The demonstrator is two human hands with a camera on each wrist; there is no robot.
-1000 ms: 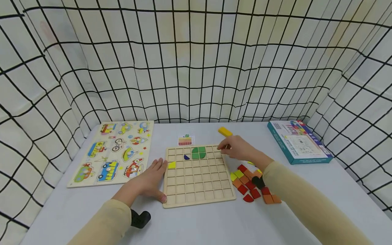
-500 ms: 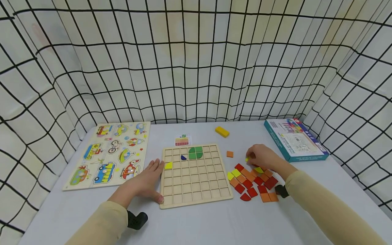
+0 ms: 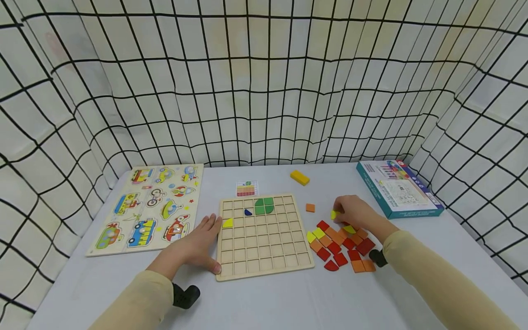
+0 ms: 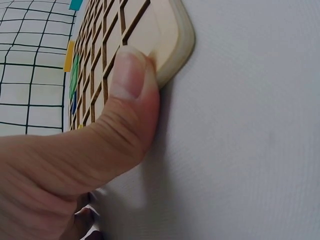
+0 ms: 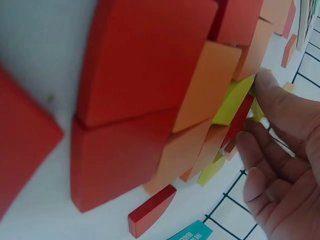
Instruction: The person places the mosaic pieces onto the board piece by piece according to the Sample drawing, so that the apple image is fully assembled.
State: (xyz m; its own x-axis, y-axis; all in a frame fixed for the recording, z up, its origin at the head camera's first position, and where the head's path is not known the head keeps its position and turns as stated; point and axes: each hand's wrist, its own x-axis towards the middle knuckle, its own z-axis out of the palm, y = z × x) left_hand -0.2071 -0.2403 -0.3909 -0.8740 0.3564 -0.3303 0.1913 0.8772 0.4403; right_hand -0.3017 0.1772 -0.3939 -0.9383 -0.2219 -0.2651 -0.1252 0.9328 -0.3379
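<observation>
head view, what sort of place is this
Probably a netted booth or play corner for tabletop puzzles: black netting rises behind and on both sides of a white table, which bears a picture puzzle board and a gridded wooden board.

Head view: bright, even, diffuse light. The cords of the net (image 3: 267,92) bow toward the edges; the table (image 3: 264,298) carries a faint, soft-edged shadow at 5 o'clock, beneath the right sleeve (image 3: 441,270). The smallest print on the box (image 3: 408,189) is unresolved. Left wrist view: greyer; a blurred shadow falls below the left hand (image 4: 95,155). Right wrist view: dim, darkening toward 10 o'clock; the red tile (image 5: 25,145) at 9 o'clock appears soft.
</observation>
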